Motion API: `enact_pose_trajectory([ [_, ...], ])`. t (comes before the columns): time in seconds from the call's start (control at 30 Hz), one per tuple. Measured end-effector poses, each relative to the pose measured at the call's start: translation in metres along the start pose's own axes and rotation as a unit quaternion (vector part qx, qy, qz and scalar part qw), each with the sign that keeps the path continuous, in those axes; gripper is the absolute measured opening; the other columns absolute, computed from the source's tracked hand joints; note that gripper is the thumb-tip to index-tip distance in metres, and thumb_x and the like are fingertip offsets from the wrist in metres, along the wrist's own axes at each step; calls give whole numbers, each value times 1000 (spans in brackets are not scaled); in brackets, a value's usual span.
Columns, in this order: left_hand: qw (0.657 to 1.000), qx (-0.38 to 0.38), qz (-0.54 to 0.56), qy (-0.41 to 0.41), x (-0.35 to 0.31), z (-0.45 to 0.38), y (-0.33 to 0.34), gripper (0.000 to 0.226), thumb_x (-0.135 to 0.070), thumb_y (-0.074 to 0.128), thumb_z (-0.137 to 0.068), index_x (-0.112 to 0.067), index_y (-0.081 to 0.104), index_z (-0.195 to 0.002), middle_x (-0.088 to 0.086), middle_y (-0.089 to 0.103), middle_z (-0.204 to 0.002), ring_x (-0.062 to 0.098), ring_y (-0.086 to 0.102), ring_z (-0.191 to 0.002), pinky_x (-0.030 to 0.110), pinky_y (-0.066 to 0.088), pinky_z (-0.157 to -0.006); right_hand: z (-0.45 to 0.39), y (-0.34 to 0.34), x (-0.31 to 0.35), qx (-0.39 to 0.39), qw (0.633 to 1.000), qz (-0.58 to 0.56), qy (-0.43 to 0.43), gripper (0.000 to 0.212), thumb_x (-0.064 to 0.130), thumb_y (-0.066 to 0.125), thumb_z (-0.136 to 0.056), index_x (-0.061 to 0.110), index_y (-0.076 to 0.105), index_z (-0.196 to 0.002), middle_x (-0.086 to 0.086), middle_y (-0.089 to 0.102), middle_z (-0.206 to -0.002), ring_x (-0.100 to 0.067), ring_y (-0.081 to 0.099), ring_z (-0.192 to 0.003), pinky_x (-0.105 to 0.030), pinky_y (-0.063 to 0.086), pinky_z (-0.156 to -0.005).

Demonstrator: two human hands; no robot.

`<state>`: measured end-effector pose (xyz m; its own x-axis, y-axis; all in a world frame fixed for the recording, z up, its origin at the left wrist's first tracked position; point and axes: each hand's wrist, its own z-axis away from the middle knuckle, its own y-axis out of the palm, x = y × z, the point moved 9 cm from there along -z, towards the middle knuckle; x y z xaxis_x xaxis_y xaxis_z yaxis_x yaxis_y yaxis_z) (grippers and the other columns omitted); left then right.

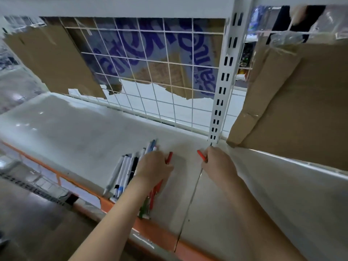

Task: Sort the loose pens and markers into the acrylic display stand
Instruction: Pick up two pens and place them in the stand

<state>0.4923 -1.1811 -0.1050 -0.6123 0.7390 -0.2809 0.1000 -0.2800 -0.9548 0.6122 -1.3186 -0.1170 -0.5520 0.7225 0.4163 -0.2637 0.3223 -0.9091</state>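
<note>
A row of loose pens and markers (124,172), mostly white with some black, lies on the pale shelf (79,129) near its front edge. My left hand (154,166) rests over the right end of that row, and a red pen (169,157) pokes out past its fingers. More red and green pens (148,202) show beneath my left wrist. To the right, my right hand (218,162) grips another red pen (201,155), whose tip sticks out to the left. No acrylic display stand is in view.
A white wire grid (150,72) backs the shelf, with torn printed cardboard behind it. A slotted white upright (224,78) stands just behind my right hand. A large cardboard box (293,102) fills the right side. The shelf's orange front rail (150,230) runs below.
</note>
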Motion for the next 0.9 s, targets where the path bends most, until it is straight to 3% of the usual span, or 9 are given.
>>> enact_pose_trajectory([
  [0.2,972,100,206,62,-8,-9,3,13,-26,61,-82,-22,60,-95,-10,61,-78,1,56,-66,8,38,-49,22,-13,13,-9,988,-143,52,26,14,60,-84,13,58,-110,-1,60,-100,-17,57,-87,-25,42,-68],
  [0.33,942,148,265,145,-30,-3,0,17,-24,61,-85,-27,64,-102,-11,66,-95,-1,58,-83,10,42,-67,52,-23,17,-75,964,-242,79,14,14,61,-85,18,60,-98,9,60,-86,-7,58,-77,-12,41,-61],
  [0.43,911,179,315,197,-56,8,0,12,-22,62,-85,-30,66,-94,-8,69,-96,6,63,-92,27,50,-88,80,-31,11,-117,946,-279,116,10,15,59,-87,22,59,-94,14,58,-83,1,55,-77,-7,40,-62],
  [0.53,891,211,326,234,-91,25,2,12,-18,62,-86,-23,68,-96,-2,71,-97,10,65,-90,28,53,-87,111,-40,-7,-172,928,-290,155,14,15,60,-87,28,54,-91,17,57,-82,4,54,-76,-8,39,-63],
  [0.7,846,263,364,286,-162,71,12,11,-12,63,-86,-17,65,-96,1,69,-94,9,63,-83,12,51,-72,180,-75,-52,-269,892,-304,200,21,15,65,-85,33,54,-85,17,62,-83,-3,60,-81,-16,44,-71],
  [0.9,775,330,387,375,-252,161,33,13,-10,67,-84,-22,62,-79,-3,67,-77,9,63,-74,33,55,-80,291,-123,-111,-354,853,-282,258,3,25,63,-87,28,61,-88,9,67,-85,-4,62,-82,-24,50,-74],
])
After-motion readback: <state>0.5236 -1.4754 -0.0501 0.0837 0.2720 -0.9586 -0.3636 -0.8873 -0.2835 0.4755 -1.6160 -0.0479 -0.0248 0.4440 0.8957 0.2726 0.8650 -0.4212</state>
